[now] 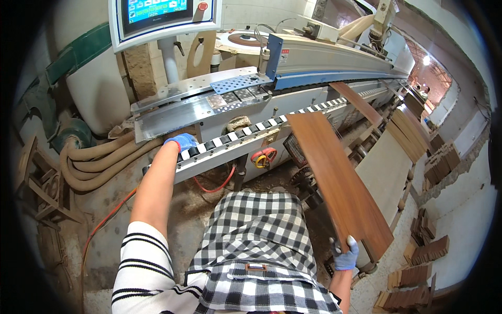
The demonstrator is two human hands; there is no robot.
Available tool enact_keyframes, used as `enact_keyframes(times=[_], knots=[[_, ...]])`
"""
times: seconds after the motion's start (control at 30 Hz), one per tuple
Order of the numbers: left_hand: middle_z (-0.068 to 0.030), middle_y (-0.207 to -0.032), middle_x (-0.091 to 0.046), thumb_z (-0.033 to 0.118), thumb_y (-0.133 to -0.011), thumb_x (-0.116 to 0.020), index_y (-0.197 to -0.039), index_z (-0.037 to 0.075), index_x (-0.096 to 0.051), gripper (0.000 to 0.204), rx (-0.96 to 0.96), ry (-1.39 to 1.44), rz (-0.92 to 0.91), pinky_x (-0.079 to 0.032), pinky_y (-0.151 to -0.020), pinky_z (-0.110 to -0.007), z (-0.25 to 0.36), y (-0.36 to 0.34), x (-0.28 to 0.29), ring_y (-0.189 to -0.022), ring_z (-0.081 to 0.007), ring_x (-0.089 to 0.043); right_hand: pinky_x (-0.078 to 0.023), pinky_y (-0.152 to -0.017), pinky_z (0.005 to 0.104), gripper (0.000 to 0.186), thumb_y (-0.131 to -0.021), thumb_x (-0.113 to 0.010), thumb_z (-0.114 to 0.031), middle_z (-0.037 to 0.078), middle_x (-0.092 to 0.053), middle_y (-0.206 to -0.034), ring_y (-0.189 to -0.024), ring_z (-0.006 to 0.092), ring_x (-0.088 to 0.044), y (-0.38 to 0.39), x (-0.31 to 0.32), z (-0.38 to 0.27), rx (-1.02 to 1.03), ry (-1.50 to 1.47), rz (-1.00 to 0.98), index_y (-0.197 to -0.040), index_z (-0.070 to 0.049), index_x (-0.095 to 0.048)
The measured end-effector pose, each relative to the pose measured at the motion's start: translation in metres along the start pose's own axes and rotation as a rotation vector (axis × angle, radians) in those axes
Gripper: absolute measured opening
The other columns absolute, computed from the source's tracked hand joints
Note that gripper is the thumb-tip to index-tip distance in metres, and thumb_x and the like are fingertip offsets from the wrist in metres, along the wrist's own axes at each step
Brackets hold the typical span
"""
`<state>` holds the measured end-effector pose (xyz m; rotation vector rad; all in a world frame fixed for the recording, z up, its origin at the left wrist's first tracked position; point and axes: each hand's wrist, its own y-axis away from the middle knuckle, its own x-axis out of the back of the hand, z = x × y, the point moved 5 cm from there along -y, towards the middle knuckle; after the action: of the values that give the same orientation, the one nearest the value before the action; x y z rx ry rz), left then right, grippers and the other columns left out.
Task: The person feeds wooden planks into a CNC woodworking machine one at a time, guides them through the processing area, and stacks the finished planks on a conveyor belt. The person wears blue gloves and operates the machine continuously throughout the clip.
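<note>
My left hand (184, 141), in a blue glove, rests on the left end of a roller rail (230, 139) with black and white rollers. It lies over the rollers with no panel under it. At the lower right my right hand (345, 255), in a grey-blue glove, is closed on the near edge of a long brown wood panel (340, 178). That panel slants away from me, its far end at the roller rail beside the machine. The fingers under the panel are partly hidden.
A long edge-banding machine (334, 57) stands ahead, with a metal infeed table (178, 118) and a control screen (157, 13). Another brown panel (358, 102) lies farther along it. Panel stacks (408, 131) are at right, ribbed hoses (99, 162) at left. Red-handled scissors (264, 157) hang below the rail.
</note>
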<state>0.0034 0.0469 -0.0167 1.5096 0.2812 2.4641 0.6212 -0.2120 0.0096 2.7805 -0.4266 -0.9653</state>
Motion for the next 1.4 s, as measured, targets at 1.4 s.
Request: enact_keyframes(times=[1.4], knots=[[-0.0121,-0.104,-0.062,0.025,-0.080,-0.055,-0.108,0.009,-0.060,0.033,-0.006,0.012,0.022,-0.044,-0.082,-0.035,0.031,0.021,0.011,-0.093,-0.0264,-0.058,-0.046,-0.063,0.0252,0.039,-0.089,-0.051,-0.032,0.011,-0.061,-0.073,-0.064,0.0146,-0.056,-0.028,-0.214,0.102,-0.200,0.471,-0.716,-0.099,0.005,-0.058]])
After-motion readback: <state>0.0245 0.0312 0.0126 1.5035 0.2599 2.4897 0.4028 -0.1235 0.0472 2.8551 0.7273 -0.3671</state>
